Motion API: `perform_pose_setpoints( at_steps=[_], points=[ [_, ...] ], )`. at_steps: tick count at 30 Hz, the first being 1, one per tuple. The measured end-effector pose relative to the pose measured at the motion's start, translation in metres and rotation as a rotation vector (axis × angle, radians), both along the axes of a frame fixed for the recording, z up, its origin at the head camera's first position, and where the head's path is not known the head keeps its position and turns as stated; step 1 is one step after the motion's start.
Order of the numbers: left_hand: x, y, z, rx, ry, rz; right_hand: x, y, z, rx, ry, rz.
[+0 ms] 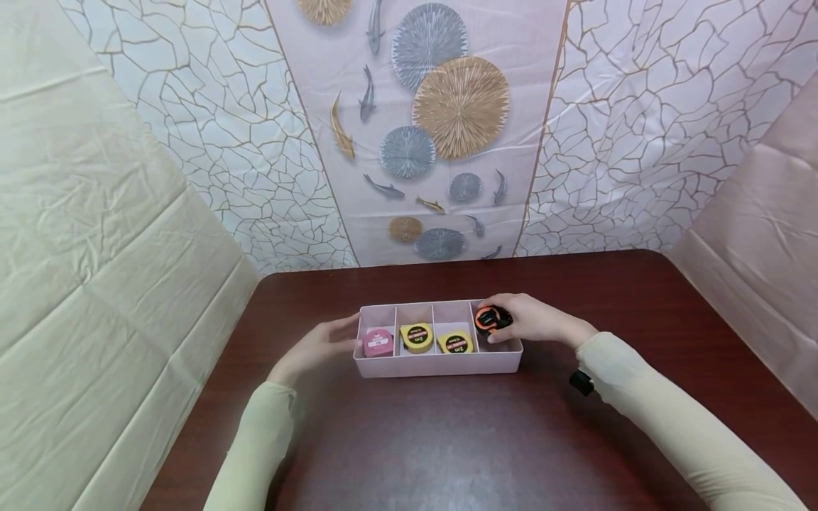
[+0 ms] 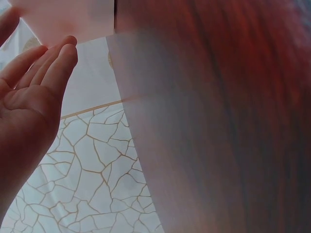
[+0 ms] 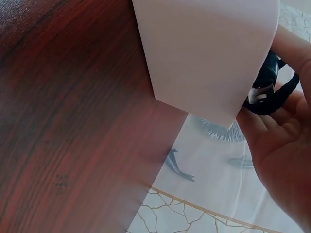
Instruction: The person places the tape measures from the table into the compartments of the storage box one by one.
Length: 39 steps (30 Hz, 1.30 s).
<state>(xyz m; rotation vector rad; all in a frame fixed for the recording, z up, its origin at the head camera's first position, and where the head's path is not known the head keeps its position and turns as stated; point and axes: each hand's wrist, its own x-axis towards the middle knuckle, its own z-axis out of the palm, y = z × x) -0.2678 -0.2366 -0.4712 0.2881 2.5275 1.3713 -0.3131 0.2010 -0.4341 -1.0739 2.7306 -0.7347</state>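
Observation:
A white box [image 1: 441,365] with a row of compartments stands on the table. My right hand [image 1: 530,318] grips an orange and black tape measure [image 1: 491,319] at the rightmost compartment. In the right wrist view the black tape measure [image 3: 266,80] shows between thumb and fingers, partly behind the box's end wall [image 3: 209,53]. My left hand [image 1: 324,344] is at the box's left end, its fingers fairly straight against the wall. A pink tape measure [image 1: 378,343] lies in the leftmost compartment. Two yellow ones, one [image 1: 417,338] left and one [image 1: 456,344] right, fill the middle compartments.
The dark red-brown wooden table [image 1: 409,440] bears the box near its far side. Behind it hangs a patterned cloth [image 1: 447,206], with pale cloth walls at left [image 1: 115,234] and right [image 1: 767,206]. A small black object [image 1: 581,382] sits at the right sleeve's cuff.

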Motion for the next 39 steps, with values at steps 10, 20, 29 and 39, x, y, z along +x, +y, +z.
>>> perform_pose_setpoints(
  at_steps=[10, 20, 29, 39],
  points=[
    [0.001, 0.001, 0.001, -0.007, 0.000, 0.005, -0.003, 0.003, 0.000, -0.019, -0.022, 0.019],
    [0.001, 0.000, -0.001, 0.000, -0.023, 0.014, -0.006, 0.004, -0.001, -0.066, -0.039, 0.049],
    [0.002, 0.000, 0.000, 0.014, -0.018, 0.011, -0.009, 0.003, 0.010, -0.024, -0.037, 0.112],
    [0.000, -0.001, -0.002, 0.006, -0.006, 0.008, -0.011, 0.003, 0.010, 0.028, -0.087, 0.164]
  ],
)
